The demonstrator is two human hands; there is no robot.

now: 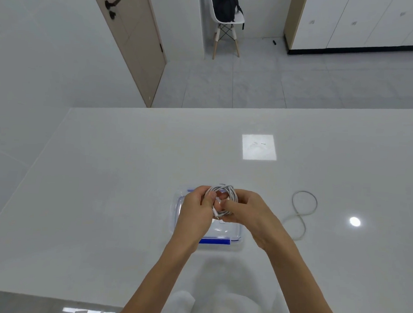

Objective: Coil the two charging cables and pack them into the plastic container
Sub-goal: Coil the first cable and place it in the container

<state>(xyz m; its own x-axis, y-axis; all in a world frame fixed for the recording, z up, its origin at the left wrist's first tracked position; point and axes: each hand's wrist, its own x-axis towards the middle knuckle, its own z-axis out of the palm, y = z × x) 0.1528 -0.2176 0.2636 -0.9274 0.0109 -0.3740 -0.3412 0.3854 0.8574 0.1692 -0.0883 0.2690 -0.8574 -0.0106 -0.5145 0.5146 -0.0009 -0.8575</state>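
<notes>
- The left hand (194, 207) curls its fingers round the left side of the coiled cable (223, 188).
- The coil hangs directly over the plastic container (177, 206), so the drop is straight down.
- The right hand (248, 211) pinches the coil's right side.
- The second cable (304, 192) lies loose on the table (128, 176), nearest the right hand.

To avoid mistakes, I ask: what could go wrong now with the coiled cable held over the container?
The coiled cable seems held only by the grip of the left hand and right hand; dropped into the container, it may spring open. The second cable, loose near the right forearm, could be dragged.
</notes>
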